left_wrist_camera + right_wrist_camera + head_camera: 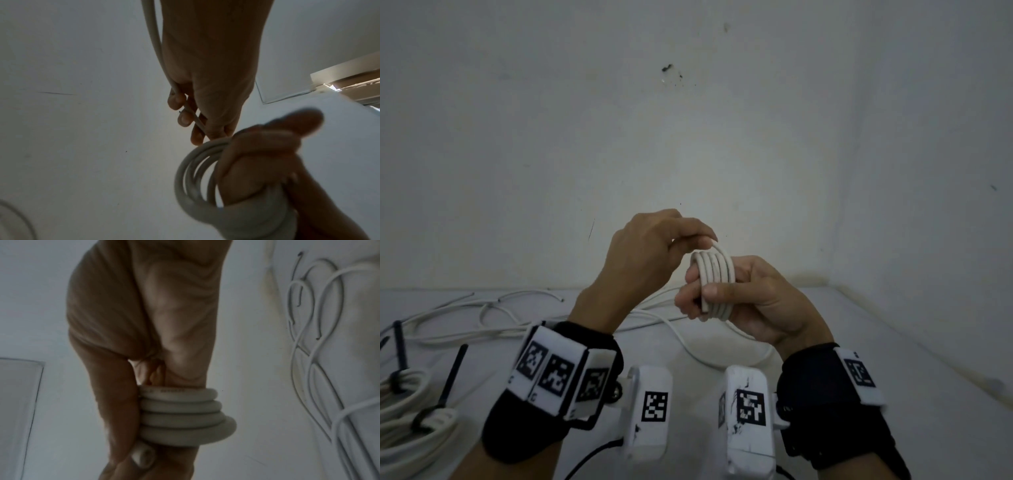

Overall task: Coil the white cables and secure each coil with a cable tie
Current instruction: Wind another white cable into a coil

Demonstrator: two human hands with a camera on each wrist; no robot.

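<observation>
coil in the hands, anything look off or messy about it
Mostly tidy: the coil sits in even stacked turns in the right hand. Only the lowest turn bulges wider than the rest in the right wrist view.

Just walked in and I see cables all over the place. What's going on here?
A person is winding a white cable into a coil. The right hand grips the stacked loops while the left hand pinches the free run of cable and guides it on. This coil has no tie yet. Two finished coils with dark cable ties lie at the left, and more loose cables wait on the white surface.
</observation>
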